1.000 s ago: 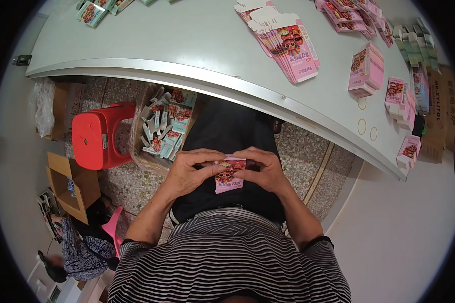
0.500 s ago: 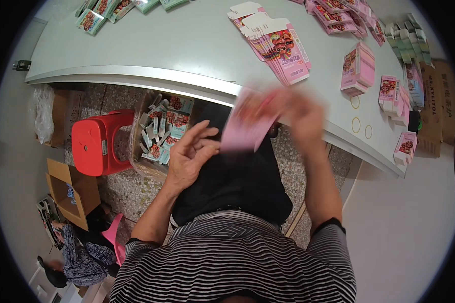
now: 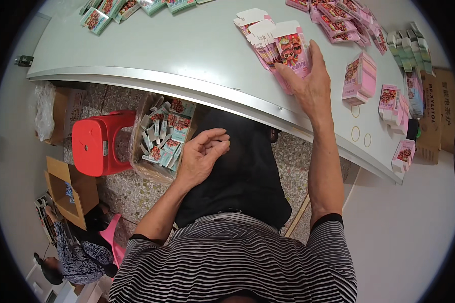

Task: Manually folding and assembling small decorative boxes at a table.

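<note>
A right hand (image 3: 311,91) spans the topmost pink carton (image 3: 291,46) of a fanned stack (image 3: 263,43) on a pale bench (image 3: 177,55), as I follow from my distant post. Its fingers are spread wide, thumb toward one side and fingertips near the other, though I cannot tell from here whether they grip the carton or only rest against it. The left hand (image 3: 199,159) hangs over dark trousers (image 3: 232,177), loosely curled and partly open, with nothing that I can see in its hold.

I judge the work to be partway along. Toward the right of the bench a pink block (image 3: 359,78) stands squared up, a smaller pink cluster (image 3: 389,98) sits nearer the edge, and a small pink bundle (image 3: 403,155) rests by the corner, all apparently dealt with. A heap of pink packs (image 3: 338,25) lies beyond them; whether those are finished I cannot make out. What seems left, by my reading, is the fan itself, its cartons lying flat with pale flaps showing.

Yellow loops (image 3: 352,133) lie near the block. Green packs (image 3: 96,20) sit at the far left of the bench, and teal-and-white cartons (image 3: 169,129) crowd a plastic-lined box (image 3: 149,171) beside a red stool (image 3: 86,144), clear of both hands
</note>
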Available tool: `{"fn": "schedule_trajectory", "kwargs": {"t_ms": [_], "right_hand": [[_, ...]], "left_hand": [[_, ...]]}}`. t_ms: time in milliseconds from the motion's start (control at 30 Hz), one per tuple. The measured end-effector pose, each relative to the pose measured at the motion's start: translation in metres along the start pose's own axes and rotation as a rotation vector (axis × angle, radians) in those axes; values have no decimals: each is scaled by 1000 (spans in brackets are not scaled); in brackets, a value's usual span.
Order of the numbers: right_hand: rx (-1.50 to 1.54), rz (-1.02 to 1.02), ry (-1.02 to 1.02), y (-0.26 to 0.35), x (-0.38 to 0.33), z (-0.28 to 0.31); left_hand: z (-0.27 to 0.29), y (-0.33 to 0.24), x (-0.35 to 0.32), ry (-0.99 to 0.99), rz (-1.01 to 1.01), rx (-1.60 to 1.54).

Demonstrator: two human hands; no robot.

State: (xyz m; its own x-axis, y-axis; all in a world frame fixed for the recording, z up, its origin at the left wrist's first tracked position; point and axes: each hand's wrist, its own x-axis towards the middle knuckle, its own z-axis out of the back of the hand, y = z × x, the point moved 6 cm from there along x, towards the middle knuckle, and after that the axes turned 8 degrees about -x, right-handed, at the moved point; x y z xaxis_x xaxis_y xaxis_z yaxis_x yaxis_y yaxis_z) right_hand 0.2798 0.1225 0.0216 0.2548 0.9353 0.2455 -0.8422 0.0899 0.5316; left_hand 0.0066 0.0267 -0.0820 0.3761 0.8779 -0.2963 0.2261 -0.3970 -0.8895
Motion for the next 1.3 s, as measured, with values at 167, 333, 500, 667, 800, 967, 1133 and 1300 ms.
{"fn": "schedule_trajectory", "kwargs": {"t_ms": [167,333,500,667,800,967,1133,1300], "right_hand": [[209,103,-91,34,-36,15],[1050,-71,422,69,-110,-20],[1052,-22,325,81,-143,-40],[1080,-327,353,59,-158,-65],[1127,-358,298,53,-160,-77],[1086,-267,309,58,-170,-76],[1097,-155,321,47,-161,-76],[1229,-241,424,36,-177,-92]], "left_hand": [[0,-32,1,-23,-243,-132],[-37,-83,23,302,-322,-181],[-38,-67,20,179,-9,-113],[-27,-44,11,-122,-113,-30],[-14,-37,-1,-213,-247,-35],[-4,-31,-10,-146,-256,-23],[-6,-27,-11,-6,-184,-31],[4,-20,-20,122,21,33]]}}
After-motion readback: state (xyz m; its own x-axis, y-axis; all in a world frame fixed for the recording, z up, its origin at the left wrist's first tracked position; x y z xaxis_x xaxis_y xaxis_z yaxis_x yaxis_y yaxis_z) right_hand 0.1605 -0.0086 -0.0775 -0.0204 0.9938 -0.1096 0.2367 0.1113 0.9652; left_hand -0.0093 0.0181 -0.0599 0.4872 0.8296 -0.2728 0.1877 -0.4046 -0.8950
